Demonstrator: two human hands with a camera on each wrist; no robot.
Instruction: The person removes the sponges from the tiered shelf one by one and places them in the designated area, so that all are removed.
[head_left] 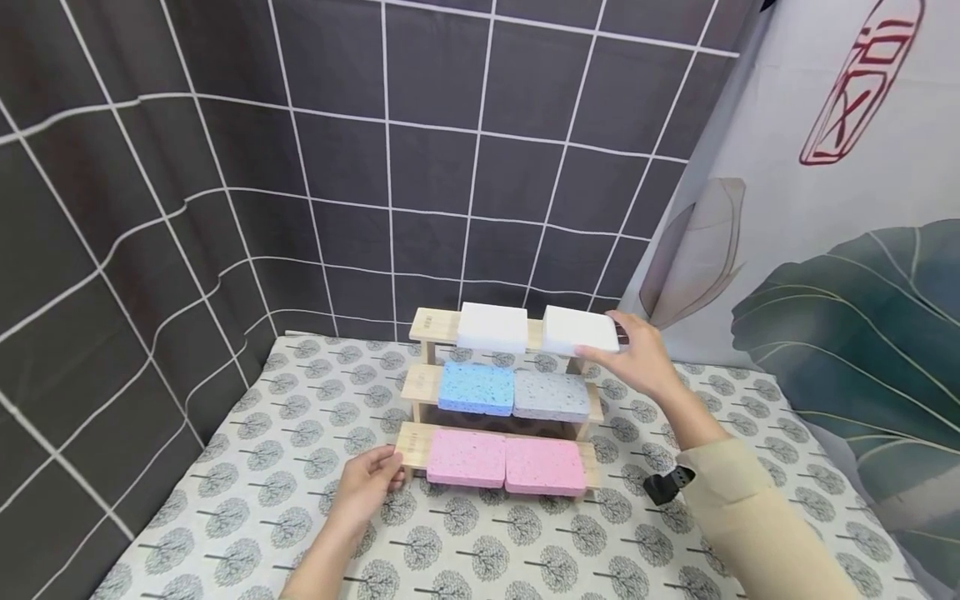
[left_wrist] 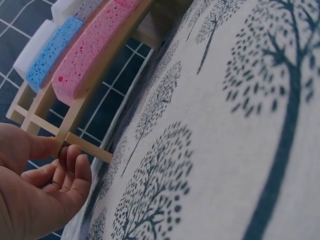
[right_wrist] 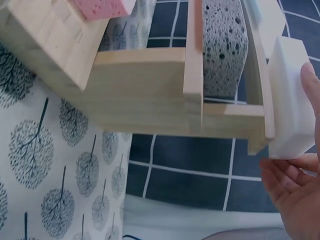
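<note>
Gripping a white block (head_left: 577,328), the right hand (head_left: 636,354) spans it; the left hand (head_left: 363,486) pinches the lowest wooden tier (head_left: 416,444). Another block (head_left: 492,325) lies alongside; four sponges (head_left: 476,387) crowd below.

The left hand (head_left: 366,483) sits below and left of centre in the head view, its bare left forearm (head_left: 322,557) rising from the bottom edge; thumb (left_wrist: 40,147) and curled fingers (left_wrist: 75,175) pinch. The right hand (head_left: 637,354), right of centre, grips with thumb and fingers spread apart; its right forearm (head_left: 692,417) slants into a beige sleeve (head_left: 757,508) toward the lower right.
</note>
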